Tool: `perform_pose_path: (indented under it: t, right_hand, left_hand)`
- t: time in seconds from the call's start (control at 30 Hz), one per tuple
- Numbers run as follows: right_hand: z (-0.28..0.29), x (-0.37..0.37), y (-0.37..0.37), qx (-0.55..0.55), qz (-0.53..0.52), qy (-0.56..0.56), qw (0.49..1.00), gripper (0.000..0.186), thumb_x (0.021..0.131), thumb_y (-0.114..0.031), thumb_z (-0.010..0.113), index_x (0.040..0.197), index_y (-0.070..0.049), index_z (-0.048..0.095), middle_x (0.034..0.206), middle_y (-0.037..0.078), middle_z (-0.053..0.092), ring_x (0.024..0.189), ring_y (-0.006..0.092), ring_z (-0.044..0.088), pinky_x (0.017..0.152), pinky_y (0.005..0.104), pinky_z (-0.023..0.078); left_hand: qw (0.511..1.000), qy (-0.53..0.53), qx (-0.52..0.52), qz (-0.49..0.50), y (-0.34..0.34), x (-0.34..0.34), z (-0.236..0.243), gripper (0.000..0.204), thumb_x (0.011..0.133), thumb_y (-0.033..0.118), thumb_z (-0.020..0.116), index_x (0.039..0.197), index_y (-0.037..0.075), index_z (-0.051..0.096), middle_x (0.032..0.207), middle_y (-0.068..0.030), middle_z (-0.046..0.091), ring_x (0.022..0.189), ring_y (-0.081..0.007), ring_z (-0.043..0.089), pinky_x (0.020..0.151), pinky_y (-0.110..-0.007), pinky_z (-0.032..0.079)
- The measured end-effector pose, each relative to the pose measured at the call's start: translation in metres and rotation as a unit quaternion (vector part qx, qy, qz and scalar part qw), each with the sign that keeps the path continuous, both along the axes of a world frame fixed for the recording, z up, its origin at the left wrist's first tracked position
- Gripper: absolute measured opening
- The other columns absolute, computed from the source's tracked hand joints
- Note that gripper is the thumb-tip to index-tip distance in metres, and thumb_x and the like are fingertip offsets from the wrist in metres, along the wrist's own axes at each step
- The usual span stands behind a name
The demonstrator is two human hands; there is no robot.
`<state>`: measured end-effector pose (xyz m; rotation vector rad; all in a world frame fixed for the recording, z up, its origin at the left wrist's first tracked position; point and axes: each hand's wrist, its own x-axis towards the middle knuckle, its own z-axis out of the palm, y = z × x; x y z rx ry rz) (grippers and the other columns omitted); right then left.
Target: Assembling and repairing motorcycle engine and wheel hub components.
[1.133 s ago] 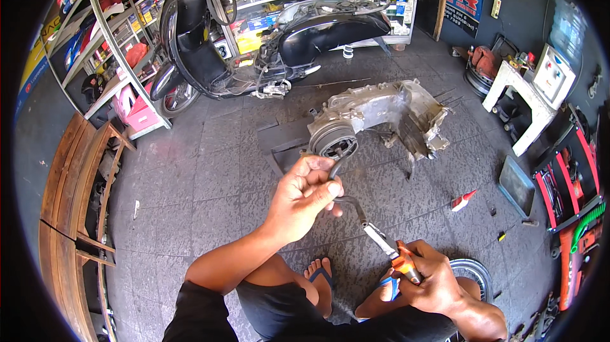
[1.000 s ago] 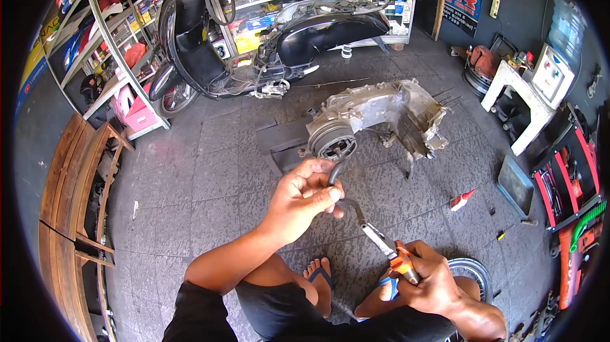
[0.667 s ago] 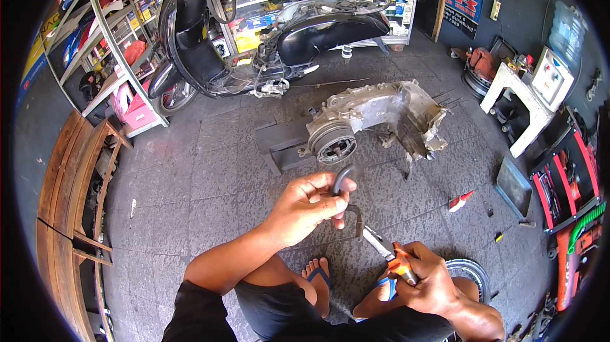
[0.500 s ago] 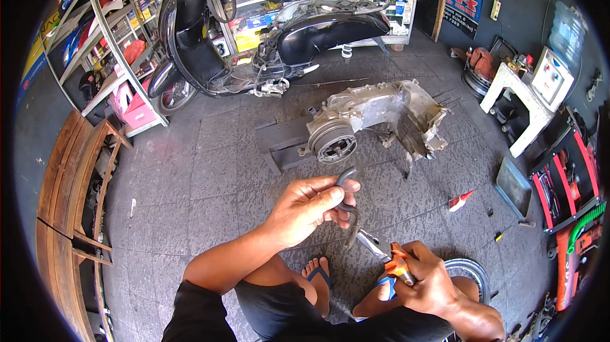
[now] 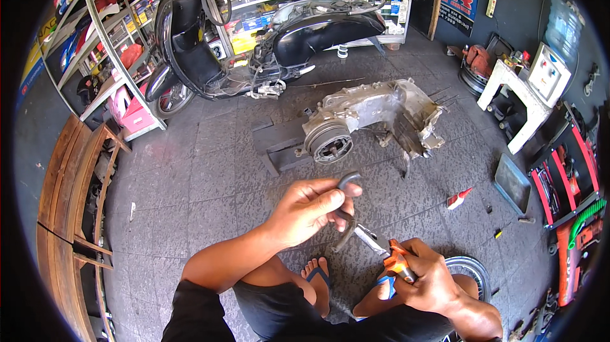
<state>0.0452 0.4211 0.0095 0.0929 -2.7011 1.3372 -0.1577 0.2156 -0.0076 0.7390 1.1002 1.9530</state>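
Observation:
A bent dark rubber hose (image 5: 345, 238) is pinched between the thumb and fingers of my left hand (image 5: 308, 210). One curved end rises above the fingertips, and the other hangs below them. My right hand (image 5: 427, 280) is wrapped around the orange-and-black handles of long-nose pliers (image 5: 395, 259). Their silver jaws point up and left and meet the hose just below my left fingers. Whether the jaws grip the hose or only touch it, I cannot tell. Both hands are above the floor, in front of my knees.
A bare metal engine case (image 5: 375, 113) lies ahead beside a dark stand (image 5: 279, 145). Behind it is a partly stripped black scooter (image 5: 324, 40). A wooden bench (image 5: 63, 183) lines the left. To the right are a red-and-white tube (image 5: 459, 199), a tray (image 5: 512, 184) and a tool rack (image 5: 565, 177).
The hose has turned in my left hand, its lower end swinging left. The pliers' tip has shifted slightly up and left, closer to my left fingers.

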Motion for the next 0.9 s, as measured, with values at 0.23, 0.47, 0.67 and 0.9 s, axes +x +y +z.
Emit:
perform_pose_path:
  t: [0.23,0.47,0.67,0.9]
  right_hand:
    - [-0.001,0.000,-0.003,0.035,0.005,-0.004,0.999,0.032,0.072,-0.003,0.068,0.104,0.000,0.070,0.107,0.018,0.062,0.083,0.0335,0.068,0.071,0.0379,0.056]
    - [-0.007,0.000,0.003,0.202,-0.044,0.059,0.977,0.024,0.065,-0.009,0.072,0.086,0.002,0.066,0.103,0.018,0.060,0.087,0.0345,0.064,0.070,0.0410,0.057]
    - [-0.009,-0.003,0.003,0.222,-0.033,0.023,0.974,0.024,0.069,-0.010,0.073,0.088,0.003,0.066,0.104,0.021,0.060,0.087,0.0366,0.065,0.071,0.0421,0.057]
    - [-0.006,-0.002,0.005,0.216,-0.041,0.016,0.975,0.024,0.068,-0.010,0.072,0.088,0.001,0.067,0.102,0.017,0.059,0.084,0.0322,0.064,0.069,0.0404,0.058]
  left_hand:
    - [0.983,0.015,0.006,-0.184,0.015,0.000,-0.004,0.052,0.102,0.034,0.057,0.140,-0.002,0.052,0.113,-0.0046,0.063,0.100,-0.0123,0.056,0.085,-0.029,0.049]
    - [0.979,-0.039,-0.036,-0.196,-0.009,-0.016,0.028,0.074,0.093,0.046,0.067,0.146,-0.001,0.044,0.124,-0.0110,0.060,0.101,-0.0178,0.059,0.086,-0.034,0.053]
    - [0.576,0.762,-0.260,0.139,-0.005,0.023,0.044,0.042,0.079,0.035,0.082,0.101,0.004,0.066,0.095,-0.0109,0.066,0.095,-0.0266,0.062,0.095,-0.043,0.046]
    - [0.719,0.647,-0.236,0.089,-0.002,0.010,0.028,0.015,0.087,0.017,0.073,0.085,0.006,0.063,0.071,-0.0085,0.058,0.069,-0.0285,0.058,0.071,-0.041,0.045]
